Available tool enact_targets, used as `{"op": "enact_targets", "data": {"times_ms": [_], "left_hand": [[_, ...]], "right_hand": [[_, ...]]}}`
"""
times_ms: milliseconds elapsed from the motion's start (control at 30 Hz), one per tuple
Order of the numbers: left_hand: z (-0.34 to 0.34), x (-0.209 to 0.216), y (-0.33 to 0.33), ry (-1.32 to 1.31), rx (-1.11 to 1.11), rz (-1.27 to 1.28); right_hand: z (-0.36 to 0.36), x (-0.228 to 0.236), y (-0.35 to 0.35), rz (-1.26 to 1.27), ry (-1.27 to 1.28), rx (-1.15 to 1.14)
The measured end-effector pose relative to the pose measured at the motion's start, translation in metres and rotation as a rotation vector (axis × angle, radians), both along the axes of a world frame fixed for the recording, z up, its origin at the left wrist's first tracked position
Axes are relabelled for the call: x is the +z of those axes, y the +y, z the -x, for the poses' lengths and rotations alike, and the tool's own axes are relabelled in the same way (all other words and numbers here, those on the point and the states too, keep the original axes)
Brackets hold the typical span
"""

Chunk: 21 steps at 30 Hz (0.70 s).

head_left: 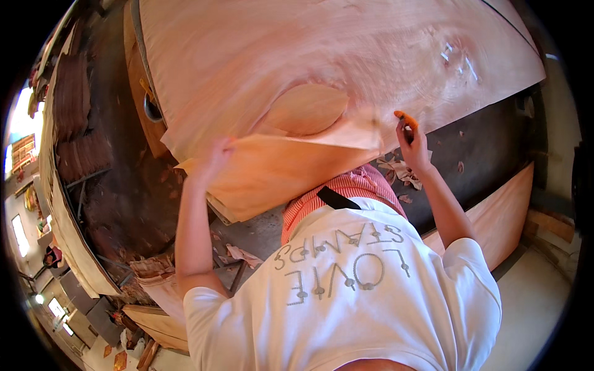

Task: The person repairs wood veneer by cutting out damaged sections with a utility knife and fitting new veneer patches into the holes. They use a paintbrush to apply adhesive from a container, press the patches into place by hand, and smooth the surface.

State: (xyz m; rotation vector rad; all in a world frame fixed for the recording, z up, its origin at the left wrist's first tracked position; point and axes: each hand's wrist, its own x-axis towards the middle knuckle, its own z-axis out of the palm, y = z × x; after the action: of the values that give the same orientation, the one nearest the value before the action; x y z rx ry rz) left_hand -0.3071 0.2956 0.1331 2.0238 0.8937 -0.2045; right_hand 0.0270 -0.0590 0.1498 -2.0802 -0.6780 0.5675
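A large pale wood veneer sheet [247,55] spreads over the work surface in front of me, with an oval area [312,110] outlined near its close edge. Between that oval and my body, a smaller orange-tan veneer piece [278,179] is bent up from the surface. My left hand [216,159] grips this piece at its left end; motion blurs the fingers. On the right, my right hand [414,145] is closed around an orange and black utility knife [406,120], held just off the big sheet's edge. Its blade cannot be made out.
Torn veneer scraps [402,172] lie on the dark surface by my right forearm. Dark stacked sheets [73,99] stand at far left, near a metal ring [150,108]. Another veneer board [495,216] leans at the right. A person [52,256] is in the left background.
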Motion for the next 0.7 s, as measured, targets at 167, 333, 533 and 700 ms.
{"op": "enact_targets", "data": {"times_ms": [167,333,533,700], "left_hand": [[-0.061,0.054,0.077,0.238,0.019,-0.382],[-0.077,0.073,0.188,0.068,0.028,-1.230],[-0.132,0.094,0.181,-0.039,0.009,-1.609],[-0.185,0.029,0.025,-0.359,-0.113,-1.021]], "right_hand": [[-0.032,-0.061,-0.011,-0.049,0.332,-0.187],[-0.012,-0.093,0.029,-0.281,0.394,0.070],[0.002,-0.120,0.083,-0.385,0.417,0.181],[-0.005,-0.097,0.068,-0.390,0.372,0.120]]}}
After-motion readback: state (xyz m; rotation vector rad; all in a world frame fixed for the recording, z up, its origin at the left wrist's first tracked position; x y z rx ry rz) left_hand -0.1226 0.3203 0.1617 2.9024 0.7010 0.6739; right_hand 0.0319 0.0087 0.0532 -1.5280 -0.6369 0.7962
